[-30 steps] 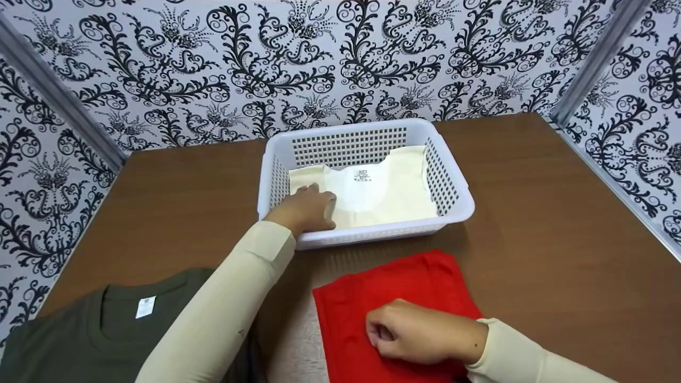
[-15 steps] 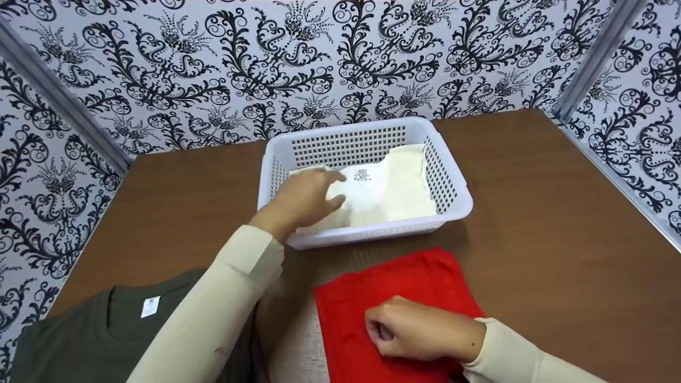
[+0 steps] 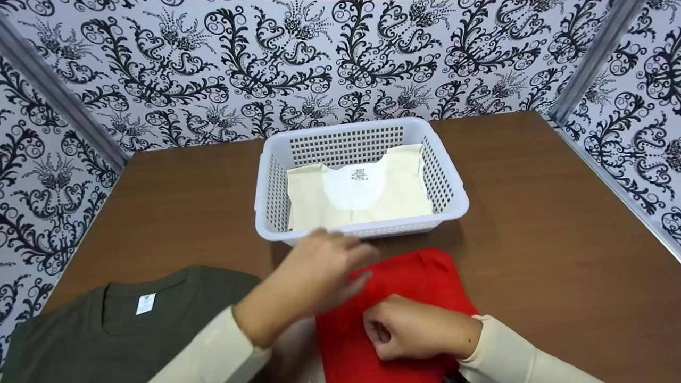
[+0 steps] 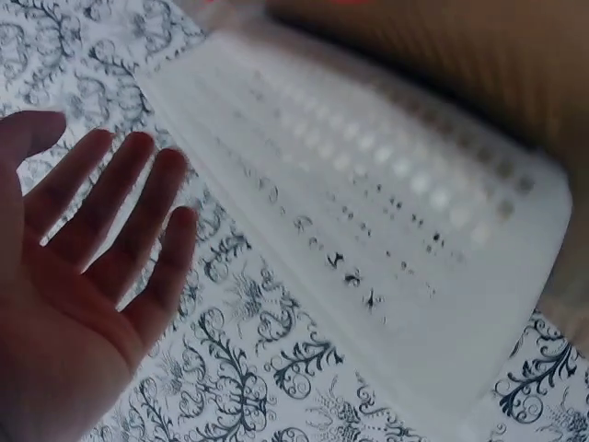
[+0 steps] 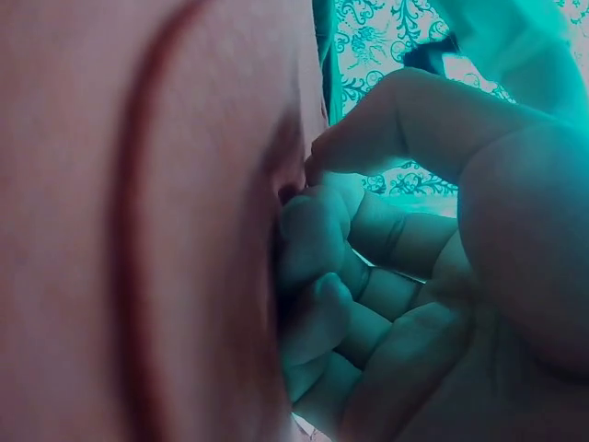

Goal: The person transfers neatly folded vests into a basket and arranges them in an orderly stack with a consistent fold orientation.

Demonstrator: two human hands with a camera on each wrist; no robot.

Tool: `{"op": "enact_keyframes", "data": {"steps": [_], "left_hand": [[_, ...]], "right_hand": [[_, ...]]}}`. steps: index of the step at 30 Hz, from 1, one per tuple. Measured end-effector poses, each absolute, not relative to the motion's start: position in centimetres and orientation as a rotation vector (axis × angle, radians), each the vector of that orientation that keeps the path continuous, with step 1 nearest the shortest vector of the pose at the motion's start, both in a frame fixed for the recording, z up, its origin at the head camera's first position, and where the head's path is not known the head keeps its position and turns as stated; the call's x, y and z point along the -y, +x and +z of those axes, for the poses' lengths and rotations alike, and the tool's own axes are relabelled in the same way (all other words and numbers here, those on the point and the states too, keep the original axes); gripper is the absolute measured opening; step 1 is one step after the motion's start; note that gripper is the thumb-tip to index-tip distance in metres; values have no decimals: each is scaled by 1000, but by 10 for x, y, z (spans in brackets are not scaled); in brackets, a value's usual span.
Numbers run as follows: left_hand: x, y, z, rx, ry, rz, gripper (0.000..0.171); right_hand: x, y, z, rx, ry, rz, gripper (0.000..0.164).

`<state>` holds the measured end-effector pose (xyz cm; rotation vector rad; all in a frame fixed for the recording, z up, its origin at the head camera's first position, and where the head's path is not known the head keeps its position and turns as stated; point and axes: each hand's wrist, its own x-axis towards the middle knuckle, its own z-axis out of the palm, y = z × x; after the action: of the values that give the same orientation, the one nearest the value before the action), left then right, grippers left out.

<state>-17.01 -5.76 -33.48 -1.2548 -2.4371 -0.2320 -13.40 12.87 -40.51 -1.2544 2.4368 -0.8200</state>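
Note:
Fingers apart and palm bare in the left wrist view, my left hand (image 3: 322, 274) hangs between the white basket and the red folded cloth (image 3: 409, 276). It holds nothing and looks blurred in the head view. My right hand (image 3: 401, 329) rests on the red cloth with its fingers curled into a loose fist. In the right wrist view the curled fingers (image 5: 317, 239) lie close beside a fabric surface, with nothing seen in them. A cream garment (image 3: 404, 183) with a white printed neck panel lies flat in the white plastic basket (image 3: 444, 210).
A dark green shirt (image 3: 154, 340) with a white neck label lies at the front left of the brown table (image 3: 532, 213). Patterned walls (image 3: 340, 58) rise behind and at both sides. The basket stands near the back wall.
My left hand has lifted off the cream garment and come out of the basket, back toward the red cloth. The right hand stays on the red cloth.

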Motion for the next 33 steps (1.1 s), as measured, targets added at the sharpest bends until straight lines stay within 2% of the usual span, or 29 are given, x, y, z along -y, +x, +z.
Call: {"op": "enact_keyframes", "data": {"steps": [4,12,16,24,27,33], "left_hand": [[66,-157,-355,2622,-1209,-160,31],[77,-148,-381,3059,-1012,-56,63],[77,-147,-385,3126,-966,-55,70],[80,-150,-388,3132,-919,-123,79],[83,-151,-388,3132,-923,-167,80],[86,-153,-390,3151,-892,-226,82]], "right_hand": [[-128,-135,-405,-2430,-1260,-800,16],[-133,-135,-398,-2361,-1320,-709,15],[-141,-134,-388,-2296,-1357,-639,11],[-168,-145,-371,-2486,-1304,-594,18],[-178,-152,-369,-2599,-1198,-570,25],[-193,-168,-374,-2733,-1011,-486,49]]}}
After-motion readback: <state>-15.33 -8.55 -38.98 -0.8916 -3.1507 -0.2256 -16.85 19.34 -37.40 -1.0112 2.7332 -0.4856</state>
